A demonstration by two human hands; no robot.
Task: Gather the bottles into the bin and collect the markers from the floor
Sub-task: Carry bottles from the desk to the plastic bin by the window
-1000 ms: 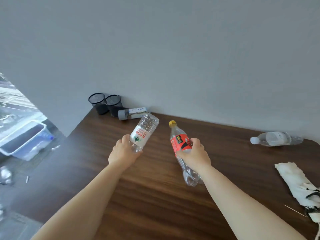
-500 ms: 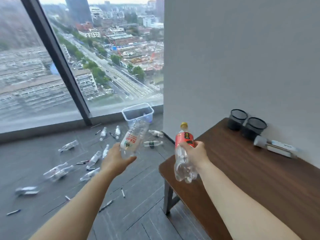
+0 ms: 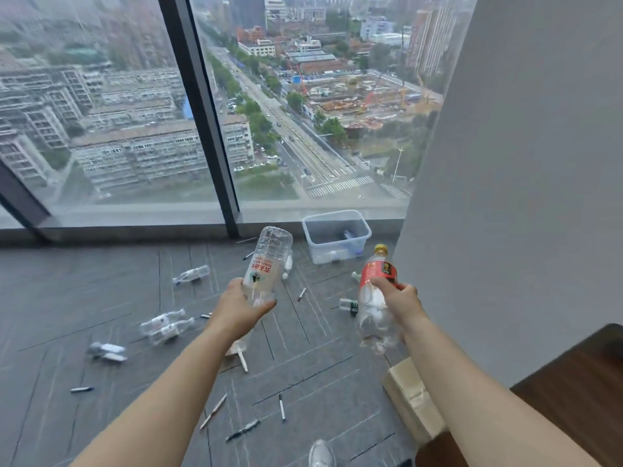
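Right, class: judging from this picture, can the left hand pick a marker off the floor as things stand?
Probably not: the left hand holds a clear bottle, and the markers lie well below it on the floor.

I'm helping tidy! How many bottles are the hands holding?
2: clear plastic white-labelled bottle in the left hand; clear plastic red-labelled, yellow-capped bottle in the right hand. Nothing else seems hidden in them.

High-rise, office-like room: floor-to-ceiling window (image 3: pixel 101 112) over city streets, grey plank floor (image 3: pixel 84 291), plain wall (image 3: pixel 522 163), dark wooden table (image 3: pixel 580 399).
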